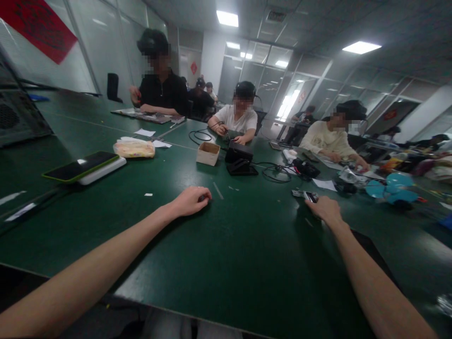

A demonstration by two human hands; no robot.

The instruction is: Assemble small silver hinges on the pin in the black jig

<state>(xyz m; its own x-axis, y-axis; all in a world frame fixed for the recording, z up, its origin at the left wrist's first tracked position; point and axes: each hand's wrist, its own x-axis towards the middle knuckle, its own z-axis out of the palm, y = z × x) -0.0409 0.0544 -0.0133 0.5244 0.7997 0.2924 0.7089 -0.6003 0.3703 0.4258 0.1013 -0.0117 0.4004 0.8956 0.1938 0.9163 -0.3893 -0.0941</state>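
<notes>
My left hand point(190, 201) rests on the green table point(226, 254) near the middle, its fingers curled closed. A small dark spot shows between its thumb and fingers, too small to name. Farther right, my right hand point(325, 210) is closed on a small metal part point(310, 197) with a shiny silver and dark face. Just left of that part, another small grey metal piece point(297, 193) lies on the table. Under my right forearm is a flat dark panel point(370, 252), partly hidden by the arm.
A small open cardboard box point(207, 154) and a black stand point(240, 157) with cables are ahead. At left are a phone point(83, 165) on a white block and a wrapped package point(134, 148). Blue fan blades point(391, 188) lie right. Several people sit around the table.
</notes>
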